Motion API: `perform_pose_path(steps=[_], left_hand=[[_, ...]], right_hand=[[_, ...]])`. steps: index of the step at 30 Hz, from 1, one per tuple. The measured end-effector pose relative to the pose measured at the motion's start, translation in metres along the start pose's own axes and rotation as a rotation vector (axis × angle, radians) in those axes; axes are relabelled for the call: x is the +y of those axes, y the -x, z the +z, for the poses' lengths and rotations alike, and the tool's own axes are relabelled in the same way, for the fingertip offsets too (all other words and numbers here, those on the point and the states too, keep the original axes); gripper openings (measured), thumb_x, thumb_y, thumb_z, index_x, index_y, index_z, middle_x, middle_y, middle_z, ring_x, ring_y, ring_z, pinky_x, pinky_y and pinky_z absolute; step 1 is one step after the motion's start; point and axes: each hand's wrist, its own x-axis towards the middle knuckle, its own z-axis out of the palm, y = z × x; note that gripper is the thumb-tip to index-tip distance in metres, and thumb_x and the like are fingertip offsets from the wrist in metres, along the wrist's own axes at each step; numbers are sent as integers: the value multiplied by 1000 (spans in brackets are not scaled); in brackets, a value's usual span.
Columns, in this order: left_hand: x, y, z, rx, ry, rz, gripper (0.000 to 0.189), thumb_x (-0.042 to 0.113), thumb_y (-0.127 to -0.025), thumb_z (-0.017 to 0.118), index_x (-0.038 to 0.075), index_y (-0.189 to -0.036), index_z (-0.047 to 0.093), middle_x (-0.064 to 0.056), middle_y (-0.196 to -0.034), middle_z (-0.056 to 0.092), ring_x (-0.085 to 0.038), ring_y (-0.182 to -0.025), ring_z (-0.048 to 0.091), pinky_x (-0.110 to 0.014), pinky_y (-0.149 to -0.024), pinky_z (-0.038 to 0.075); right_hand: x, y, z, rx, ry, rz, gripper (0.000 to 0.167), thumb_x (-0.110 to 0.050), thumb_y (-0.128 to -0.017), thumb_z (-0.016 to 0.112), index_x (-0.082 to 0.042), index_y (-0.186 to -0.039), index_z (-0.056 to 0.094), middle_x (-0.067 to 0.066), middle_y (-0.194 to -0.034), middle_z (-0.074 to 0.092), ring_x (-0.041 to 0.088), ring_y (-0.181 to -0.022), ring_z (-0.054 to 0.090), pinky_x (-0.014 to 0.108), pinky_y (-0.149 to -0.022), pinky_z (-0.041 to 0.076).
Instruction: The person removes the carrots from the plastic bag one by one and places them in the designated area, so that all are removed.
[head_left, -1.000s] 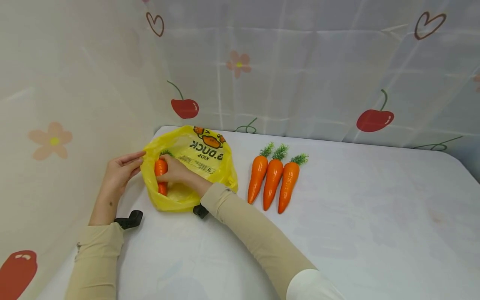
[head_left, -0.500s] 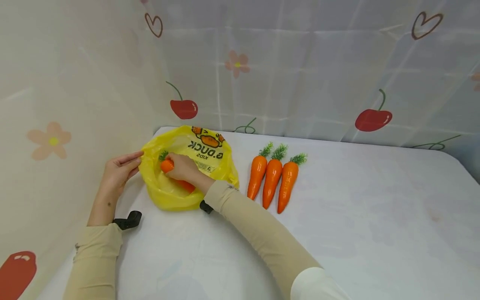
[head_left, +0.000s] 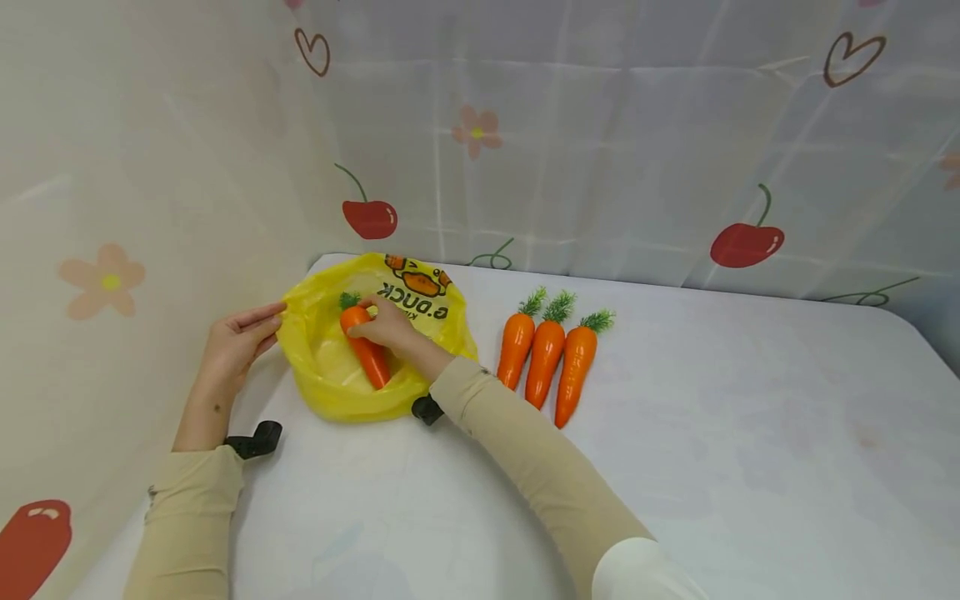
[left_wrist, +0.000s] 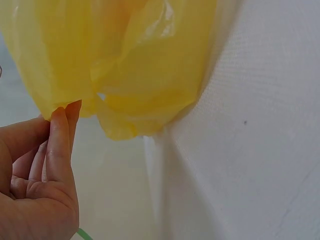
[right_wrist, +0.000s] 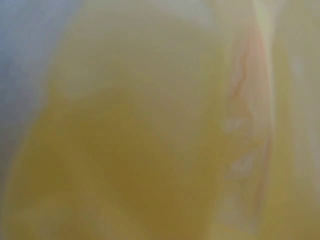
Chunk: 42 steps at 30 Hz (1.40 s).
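Note:
A yellow plastic bag [head_left: 330,408] with a duck print lies at the left of the table, its mouth spread wide. My left hand [head_left: 238,346] pinches the bag's left rim between thumb and fingers, as the left wrist view also shows with the bag [left_wrist: 150,70] hanging from the fingertips. Inside the mouth, my right hand [head_left: 393,329] grips an orange carrot [head_left: 369,357] near its leafy top; the carrot slants with its tip toward the near right. The right wrist view is blurred and filled mostly by yellow plastic [right_wrist: 125,165].
Three more carrots, the middle one [head_left: 545,358] among them, lie side by side right of the bag, green tops away from me. A white cloth [head_left: 712,433] covers the table. A printed curtain [head_left: 600,150] rises behind it, and another sheet [head_left: 150,183] stands close on the left.
My right hand has moved the carrot rightward inside the bag, from upright against the left wall to a slant near the middle. The left hand has stayed at the rim.

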Motion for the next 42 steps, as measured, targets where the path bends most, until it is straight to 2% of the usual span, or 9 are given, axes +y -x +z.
perform_pose_path(steps=[6,17,22,32,38,42], left_hand=[[1,0,0,3,-3,-9,21,-1,-88,62,9,-102,74,8,-94,66,-4,-82,65,-17,-71,51],[0,-1,0,-6,2,2,21,-1,-89,61,11,-99,75,8,-94,66,-4,-82,65,-17,-71,51],[1,-1,1,-8,-12,11,20,-1,-89,62,10,-100,74,8,-95,66,-4,-83,65,-17,-72,51],[-4,5,-1,-41,-61,21,21,1,-89,61,6,-107,71,10,-95,66,-2,-83,64,-16,-72,51],[-4,7,0,-58,-51,46,22,0,-90,60,4,-110,70,10,-96,66,-2,-85,63,-16,-73,51],[-2,4,2,-54,-44,59,22,-1,-90,60,5,-108,71,10,-95,66,-2,-85,63,-15,-73,51]], right_hand=[[4,-1,-5,27,-78,58,41,-15,-84,72,-15,-119,53,3,-101,53,19,-83,54,30,-71,50],[8,-1,-14,89,-205,76,41,-13,-84,72,-13,-120,52,5,-97,54,21,-79,56,33,-72,52],[5,4,-22,88,-267,45,43,-10,-85,71,-13,-123,51,8,-97,53,24,-81,58,38,-71,54],[-3,19,-42,114,-340,-20,44,-9,-84,71,-12,-123,50,11,-101,53,24,-84,59,39,-70,55],[-12,30,-61,143,-392,-68,41,-8,-87,68,-9,-123,49,13,-106,53,27,-91,59,40,-72,55],[-16,35,-77,144,-403,-69,39,-7,-87,67,-9,-121,48,13,-107,54,29,-95,59,42,-73,55]])
